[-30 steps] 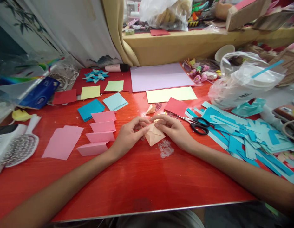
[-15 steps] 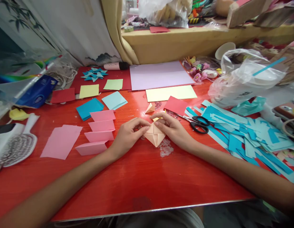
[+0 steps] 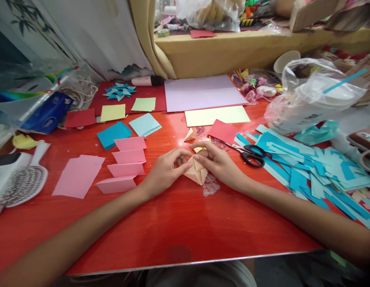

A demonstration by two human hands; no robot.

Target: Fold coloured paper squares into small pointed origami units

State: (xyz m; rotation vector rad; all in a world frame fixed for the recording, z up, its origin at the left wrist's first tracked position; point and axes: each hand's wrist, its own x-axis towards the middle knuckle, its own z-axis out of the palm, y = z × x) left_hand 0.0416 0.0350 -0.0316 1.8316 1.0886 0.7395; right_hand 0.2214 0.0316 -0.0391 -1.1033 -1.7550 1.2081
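Near the middle of the red worktop [image 3: 179, 223], a little back from its near edge, my two hands meet over a folded peach paper [image 3: 199, 175]. My left hand [image 3: 165, 172] is curled almost closed, thumb and forefinger pinching the paper's left corner, the other fingers tucked under. My right hand [image 3: 218, 163] is bent over the paper's top, its fingertips pressing a small flap against my thumb. The paper's lower point rests on the worktop, touching a patch of clear glittery scrap [image 3: 210, 185] just nearer to me.

Just behind my hands, toward the far edge, lies a small folded peach piece [image 3: 190, 135], and beside it a red square [image 3: 223, 131]. Black-handled scissors [image 3: 253, 154] lie just to the right of my right hand, their blades pointing left under the red square's corner. Beyond them a heap of blue paper strips [image 3: 307, 167] covers the worktop out to the right edge.

Toward the left edge, near my left hand, four folded pink papers [image 3: 127, 163] sit in a column, with a flat pink sheet [image 3: 78, 176] further left. Behind those lie a teal stack [image 3: 113, 134] and a pale blue stack [image 3: 145, 124]. Along the far edge a yellow sheet [image 3: 216, 116] lies in front of a lilac sheet [image 3: 201, 93].
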